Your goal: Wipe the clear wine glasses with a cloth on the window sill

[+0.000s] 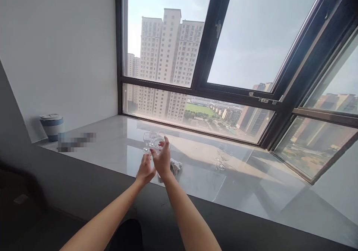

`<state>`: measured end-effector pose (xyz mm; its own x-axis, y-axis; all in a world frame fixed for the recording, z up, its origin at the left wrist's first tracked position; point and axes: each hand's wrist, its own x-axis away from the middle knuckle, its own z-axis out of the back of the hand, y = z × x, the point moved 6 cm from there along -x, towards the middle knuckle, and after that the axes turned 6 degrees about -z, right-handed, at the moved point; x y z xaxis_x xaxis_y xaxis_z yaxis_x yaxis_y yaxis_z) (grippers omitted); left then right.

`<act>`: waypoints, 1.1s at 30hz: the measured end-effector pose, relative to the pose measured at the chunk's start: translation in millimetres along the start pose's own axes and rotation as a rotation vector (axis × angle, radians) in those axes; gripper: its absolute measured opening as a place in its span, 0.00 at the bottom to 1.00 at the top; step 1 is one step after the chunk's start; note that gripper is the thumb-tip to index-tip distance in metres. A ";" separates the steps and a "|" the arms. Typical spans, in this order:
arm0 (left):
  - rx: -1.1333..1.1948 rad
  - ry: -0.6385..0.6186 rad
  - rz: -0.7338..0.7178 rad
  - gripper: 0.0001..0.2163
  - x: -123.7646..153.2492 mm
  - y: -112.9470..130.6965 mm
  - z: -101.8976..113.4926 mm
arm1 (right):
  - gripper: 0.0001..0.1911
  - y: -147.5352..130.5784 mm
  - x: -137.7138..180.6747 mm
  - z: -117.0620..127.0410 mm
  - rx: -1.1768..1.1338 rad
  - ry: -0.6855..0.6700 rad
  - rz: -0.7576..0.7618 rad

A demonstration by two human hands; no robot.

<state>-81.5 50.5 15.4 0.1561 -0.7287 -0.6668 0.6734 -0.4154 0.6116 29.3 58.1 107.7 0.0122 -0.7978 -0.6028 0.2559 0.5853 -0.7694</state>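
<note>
Fingers [166, 142] of the right hand [162, 159] curled round a clear glass [159, 144], held up near the front of the sill [107, 141]; left hand [145, 171] just beside it, its grip not discernible; two stemmed glasses [146, 138] stand close by, so a swing to the left could knock glass on glass; smooth walls may slip if the hold slackens; the white cloth [176, 165], near the right wrist, might be dragged by a careless forearm; the front edge lies close, inviting a fall.
</note>
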 end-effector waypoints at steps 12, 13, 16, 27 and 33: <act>-0.231 -0.176 -0.023 0.17 0.6 12.7 -6.7 | 0.41 81.4 -31.5 266.6 0.403 0.609 -0.184; -0.235 -0.184 -0.017 0.17 0.5 12.2 -7.2 | 0.41 94.4 -23.3 287.4 0.449 0.626 -0.218; -0.240 -0.207 -0.007 0.16 0.4 11.5 -8.4 | 0.43 126.5 -1.8 329.0 0.542 0.631 -0.307; -0.300 -0.193 -0.030 0.13 1.2 14.0 -7.2 | 0.44 175.8 -0.1 330.2 0.546 0.529 -0.386; -0.275 -0.193 -0.006 0.13 1.1 15.0 -6.4 | 0.43 183.3 -5.0 330.9 0.529 0.523 -0.401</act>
<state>-66.6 47.0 21.1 0.0298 -0.8271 -0.5613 0.8479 -0.2765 0.4524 396.1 121.5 39.6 -0.5919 -0.6841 -0.4262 0.5662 0.0234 -0.8239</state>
